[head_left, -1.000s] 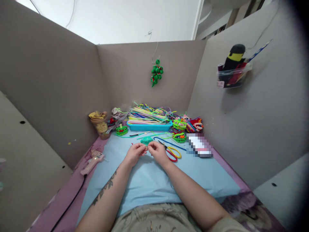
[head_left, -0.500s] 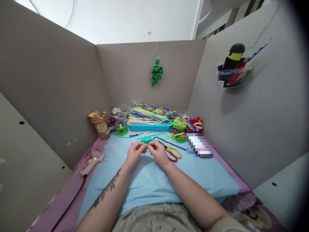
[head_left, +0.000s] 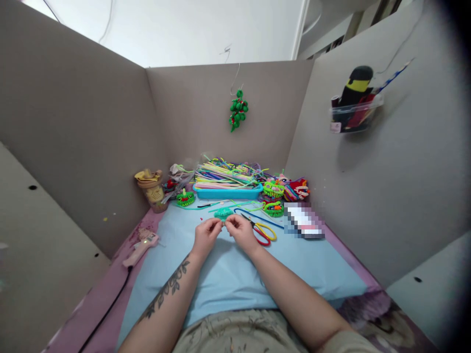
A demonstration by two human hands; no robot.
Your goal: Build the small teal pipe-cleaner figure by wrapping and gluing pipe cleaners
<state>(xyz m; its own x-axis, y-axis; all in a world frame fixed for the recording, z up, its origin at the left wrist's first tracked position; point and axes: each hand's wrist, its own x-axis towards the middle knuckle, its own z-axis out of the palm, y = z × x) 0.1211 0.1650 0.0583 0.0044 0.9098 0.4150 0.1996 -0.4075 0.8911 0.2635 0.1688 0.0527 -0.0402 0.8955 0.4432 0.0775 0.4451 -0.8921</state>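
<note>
My left hand (head_left: 207, 235) and my right hand (head_left: 240, 230) meet fingertip to fingertip over the blue cloth, each closed in a pinch. Whatever lies between the fingers is too small and covered to make out. Just beyond the fingertips is a teal fuzzy piece (head_left: 223, 213) that looks made of pipe cleaner; whether the fingers touch it I cannot tell. Scissors (head_left: 265, 233) with a red and a yellow handle lie beside my right hand, blades partly behind it. A dark blue pipe cleaner (head_left: 257, 216) stretches past them.
A blue tray (head_left: 228, 194) heaped with pipe cleaners stands at the back. Around it sit a green frog-like figure (head_left: 185, 197) and other fuzzy figures (head_left: 273, 209). A pink glue gun (head_left: 142, 249) lies left, near a cup (head_left: 153, 192); a phone (head_left: 304, 221) lies right. Grey panels enclose the table.
My left hand has turned slightly, its fingers now straighter, and its forearm has rolled a little. My right hand has stayed almost still.
</note>
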